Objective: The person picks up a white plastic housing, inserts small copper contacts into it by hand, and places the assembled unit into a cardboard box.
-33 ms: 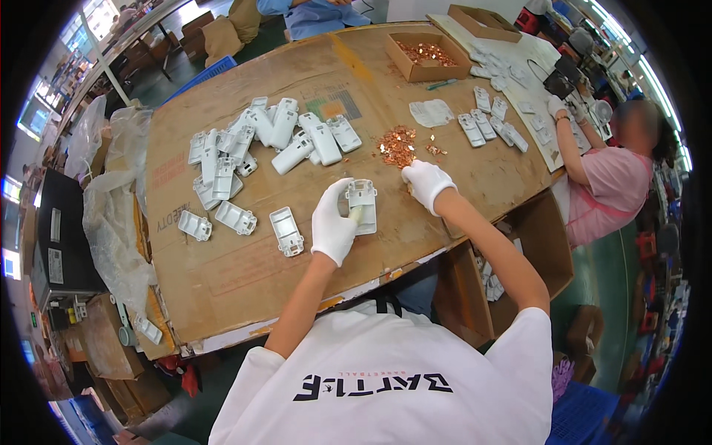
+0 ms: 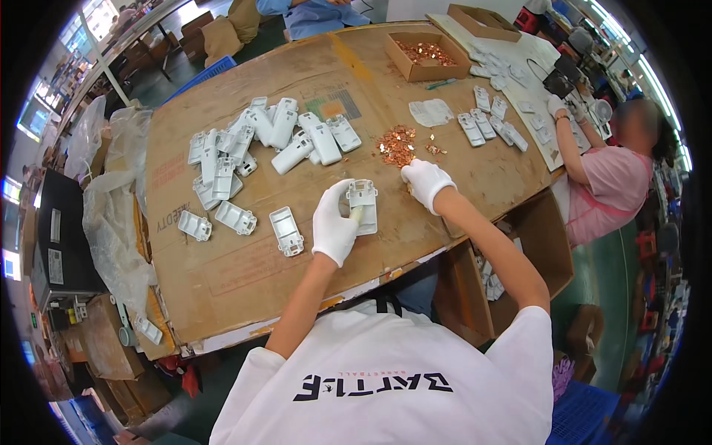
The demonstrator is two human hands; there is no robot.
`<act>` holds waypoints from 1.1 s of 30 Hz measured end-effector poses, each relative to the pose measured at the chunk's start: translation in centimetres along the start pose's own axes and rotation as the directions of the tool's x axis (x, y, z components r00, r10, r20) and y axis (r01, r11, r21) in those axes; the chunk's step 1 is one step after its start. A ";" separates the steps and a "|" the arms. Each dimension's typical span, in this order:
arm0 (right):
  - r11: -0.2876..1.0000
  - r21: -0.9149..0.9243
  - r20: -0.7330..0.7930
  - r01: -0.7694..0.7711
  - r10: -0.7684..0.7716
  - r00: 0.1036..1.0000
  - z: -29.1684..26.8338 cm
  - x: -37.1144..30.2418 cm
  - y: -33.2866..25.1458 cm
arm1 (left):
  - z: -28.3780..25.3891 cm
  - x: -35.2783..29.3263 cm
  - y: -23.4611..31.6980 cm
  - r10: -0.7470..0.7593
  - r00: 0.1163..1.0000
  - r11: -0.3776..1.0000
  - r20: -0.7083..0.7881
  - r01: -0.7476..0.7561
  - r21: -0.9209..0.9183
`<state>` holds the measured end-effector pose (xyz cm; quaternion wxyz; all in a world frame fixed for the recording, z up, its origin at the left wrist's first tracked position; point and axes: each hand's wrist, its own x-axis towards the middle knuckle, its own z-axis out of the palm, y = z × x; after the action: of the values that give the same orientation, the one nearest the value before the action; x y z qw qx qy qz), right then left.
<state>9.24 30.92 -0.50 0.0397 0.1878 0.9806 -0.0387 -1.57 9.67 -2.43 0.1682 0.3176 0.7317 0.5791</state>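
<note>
My left hand [image 2: 336, 228], in a white glove, grips a white plastic housing [image 2: 363, 211] by its left side, its hollow, compartmented face up. My right hand [image 2: 429, 184], also gloved, is at the near edge of a heap of small copper-coloured metal pieces [image 2: 397, 146]. Its fingers are drawn together and point down; whatever they may hold is hidden. Left of my left hand lies an open white housing [image 2: 286, 231], with two more beyond it. A larger pile of white housings [image 2: 252, 133] covers the table's left part, some face up, some face down.
A cardboard box [image 2: 419, 70] of copper-coloured pieces stands at the far side. Several housings [image 2: 489, 124] lie at the right, near a white crumpled sheet [image 2: 431, 113]. An open carton [image 2: 519, 259] sits below the table's right edge. At right, a co-worker in pink [image 2: 608, 178] works.
</note>
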 end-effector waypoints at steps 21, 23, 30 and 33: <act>0.843 0.451 -0.576 0.294 0.024 0.817 0.2 -1.7 -9.5 | 1.4 -1.0 2.5 -0.029 0.990 0.988 -0.135 0.049 0.145; 0.875 0.422 -0.576 0.236 0.057 0.816 0.4 -1.6 -9.9 | 1.5 -1.0 1.8 0.054 0.983 0.984 -0.175 -0.023 0.175; 0.600 0.776 -0.424 0.193 0.270 0.864 0.3 -1.6 -10.0 | 0.2 -1.2 1.8 0.208 0.971 0.954 -0.119 -0.175 0.243; 0.329 0.942 -0.169 0.065 0.298 0.939 0.5 -1.7 -8.9 | -0.4 -1.0 2.7 0.249 0.967 0.959 -0.063 -0.237 0.158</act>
<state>7.59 22.00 -0.28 -0.2286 0.2505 0.7545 -0.5619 -0.35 9.12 0.16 0.0415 0.3927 0.7347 0.5517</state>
